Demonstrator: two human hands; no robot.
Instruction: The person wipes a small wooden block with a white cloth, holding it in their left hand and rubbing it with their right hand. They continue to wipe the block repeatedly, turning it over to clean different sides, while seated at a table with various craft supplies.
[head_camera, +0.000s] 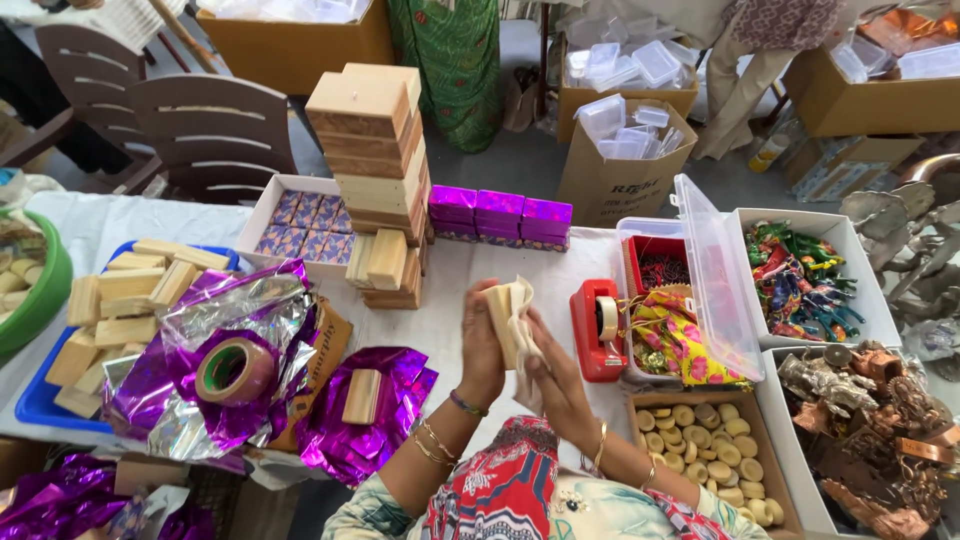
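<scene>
My left hand (481, 345) and my right hand (553, 380) hold a small wooden block (503, 312) upright between them over the white table. A pale cloth (524, 335) is wrapped around the block's right side under my right hand's fingers. Another wooden block (362, 396) lies on a sheet of purple foil (390, 415) to the left of my hands. A roll of tape (234, 370) rests on crumpled purple and silver foil (205, 385) further left.
A tall stack of wooden blocks (378, 170) stands at the table's middle back, with purple wrapped boxes (498, 215) beside it. A red tape dispenser (598, 328), a clear lidded tub (700, 290), a blue tray of blocks (30, 400) and boxes of trinkets (800, 270) surround my hands.
</scene>
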